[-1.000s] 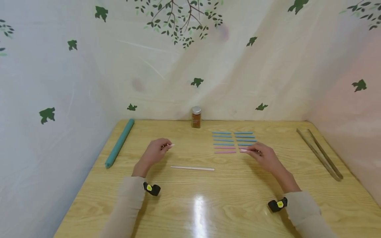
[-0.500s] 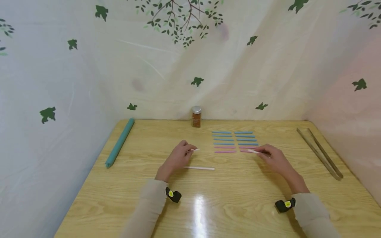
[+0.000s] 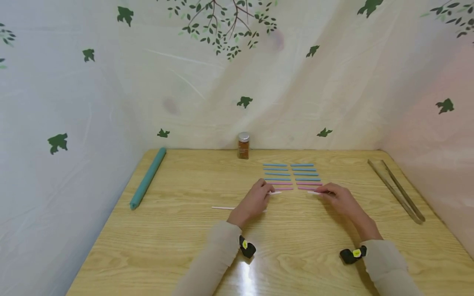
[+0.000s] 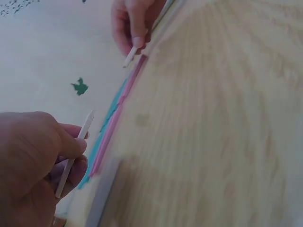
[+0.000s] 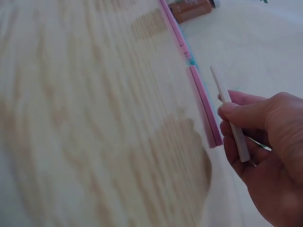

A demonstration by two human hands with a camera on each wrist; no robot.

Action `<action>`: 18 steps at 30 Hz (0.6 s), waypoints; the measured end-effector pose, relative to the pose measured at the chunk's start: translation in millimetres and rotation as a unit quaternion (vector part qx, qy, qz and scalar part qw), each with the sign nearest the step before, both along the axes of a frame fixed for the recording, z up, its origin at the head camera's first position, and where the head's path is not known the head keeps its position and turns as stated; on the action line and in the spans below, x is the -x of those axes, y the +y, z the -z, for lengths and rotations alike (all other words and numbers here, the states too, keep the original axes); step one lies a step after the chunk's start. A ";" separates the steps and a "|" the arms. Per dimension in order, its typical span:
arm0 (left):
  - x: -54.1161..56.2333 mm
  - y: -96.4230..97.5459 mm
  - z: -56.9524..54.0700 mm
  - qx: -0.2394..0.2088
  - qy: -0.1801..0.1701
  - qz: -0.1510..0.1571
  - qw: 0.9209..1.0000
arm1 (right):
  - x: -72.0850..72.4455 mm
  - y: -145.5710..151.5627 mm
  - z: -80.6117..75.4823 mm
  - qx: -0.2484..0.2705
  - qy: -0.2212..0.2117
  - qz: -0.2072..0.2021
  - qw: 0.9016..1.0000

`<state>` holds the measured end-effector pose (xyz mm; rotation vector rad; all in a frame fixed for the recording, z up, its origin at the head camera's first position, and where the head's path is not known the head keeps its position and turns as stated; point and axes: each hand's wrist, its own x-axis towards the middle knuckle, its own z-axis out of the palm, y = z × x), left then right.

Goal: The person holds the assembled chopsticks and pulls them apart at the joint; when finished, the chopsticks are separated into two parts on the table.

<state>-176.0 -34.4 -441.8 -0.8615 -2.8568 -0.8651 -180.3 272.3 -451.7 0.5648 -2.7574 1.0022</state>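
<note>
My left hand pinches a short, thin white stick between thumb and fingers, its tip pointing right in the head view. Facing it, my right hand pinches a similar white stick, pointing left. Both hands are just in front of two columns of thin sticks lying on the table. Blue sticks fill the farther rows, and pink sticks form the nearer ones. A longer white stick lies nearer me, partly hidden behind my left hand and forearm.
A spice jar with a silver lid stands at the back of the wooden table. On the left lies a green roll. Long wooden tongs lie on the right. A printed cloth hangs behind the table.
My left hand has moved right with its white stick, from left of the rows to just in front of them. My right hand has shifted slightly right and nearer me, still pinching its stick.
</note>
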 end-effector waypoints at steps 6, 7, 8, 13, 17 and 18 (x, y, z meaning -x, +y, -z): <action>-4.0 21.5 7.9 0.023 0.030 -0.018 0.999 | 1.2 0.2 2.9 -0.017 -0.019 0.003 1.000; -4.7 24.6 8.4 0.028 0.032 -0.025 0.999 | 1.4 -0.4 3.4 -0.020 -0.013 0.002 1.000; -5.2 27.5 8.9 0.031 0.033 -0.031 0.998 | 1.8 -0.9 4.0 -0.022 -0.009 0.001 1.000; -7.4 38.8 9.8 0.047 0.060 -0.064 0.995 | 2.9 -2.8 5.0 -0.024 0.001 -0.008 1.000; -6.1 45.0 11.1 0.067 0.056 -0.089 0.992 | 3.6 -4.3 5.3 -0.017 0.008 -0.021 1.000; -5.6 46.1 11.7 0.072 0.054 -0.093 0.992 | 3.7 -4.6 5.5 -0.014 0.009 -0.024 1.000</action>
